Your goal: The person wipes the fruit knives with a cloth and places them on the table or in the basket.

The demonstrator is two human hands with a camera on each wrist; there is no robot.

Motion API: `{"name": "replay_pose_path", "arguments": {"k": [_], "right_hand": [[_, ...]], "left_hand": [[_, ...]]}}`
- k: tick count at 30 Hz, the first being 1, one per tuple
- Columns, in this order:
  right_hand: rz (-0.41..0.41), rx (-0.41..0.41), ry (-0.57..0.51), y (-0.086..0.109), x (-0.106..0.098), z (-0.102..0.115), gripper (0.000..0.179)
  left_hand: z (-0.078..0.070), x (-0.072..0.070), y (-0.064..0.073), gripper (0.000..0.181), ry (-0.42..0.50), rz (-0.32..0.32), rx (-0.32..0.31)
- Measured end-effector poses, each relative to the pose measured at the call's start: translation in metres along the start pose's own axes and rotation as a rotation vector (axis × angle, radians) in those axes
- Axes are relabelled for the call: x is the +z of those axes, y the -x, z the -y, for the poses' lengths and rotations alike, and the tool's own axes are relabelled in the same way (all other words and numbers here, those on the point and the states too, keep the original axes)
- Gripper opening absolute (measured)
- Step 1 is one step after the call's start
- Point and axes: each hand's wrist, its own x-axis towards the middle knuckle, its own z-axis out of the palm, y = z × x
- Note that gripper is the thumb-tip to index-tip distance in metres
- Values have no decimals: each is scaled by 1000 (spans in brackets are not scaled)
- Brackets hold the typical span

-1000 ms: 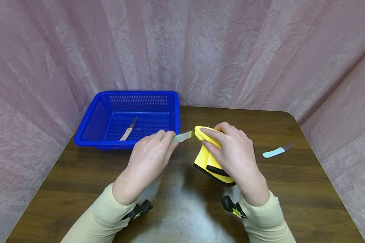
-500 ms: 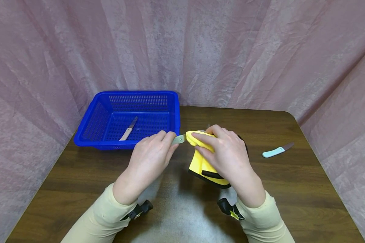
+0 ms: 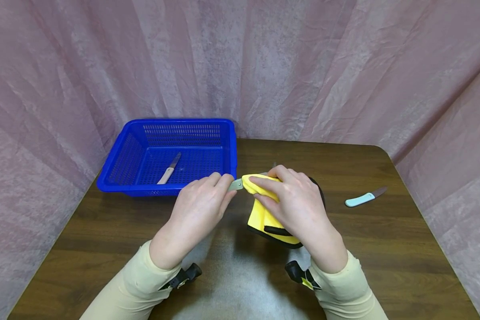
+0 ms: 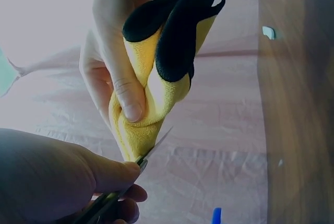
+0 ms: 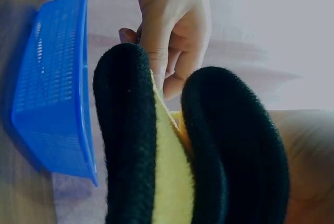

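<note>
My left hand grips a small knife by its pale green handle, with the blade pointing right. The right hand pinches a folded yellow cloth with black edging around that blade. Cloth and handle meet close to the left fingertips, so most of the blade is hidden. In the left wrist view a sliver of blade sticks out beside the cloth. The right wrist view is largely filled by the cloth's black borders, with the left hand beyond them.
A blue plastic basket stands at the back left, holding a white-handled knife. To the right, a knife with a light blue handle lies on the brown wooden table. Pink curtains hang behind.
My right hand has slid the cloth leftward along the blade up to the handle, covering the stretch of blade that showed before. The left hand has barely moved.
</note>
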Motion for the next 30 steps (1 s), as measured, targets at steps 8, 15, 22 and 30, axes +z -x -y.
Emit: {"name": "replay_pose_path", "arguments": {"k": [8, 15, 22, 30], "right_hand": [[8, 9, 7, 0, 0, -1, 43], [7, 20, 9, 0, 1, -3, 43], [15, 40, 12, 1, 0, -4, 44], [26, 69, 22, 1, -3, -3, 44]], "left_hand": [[0, 0, 0, 21, -2, 1, 8], [-1, 1, 0, 22, 0, -3, 13], [-1, 1, 0, 22, 1, -4, 12], [0, 1, 0, 21, -11, -4, 13]]}}
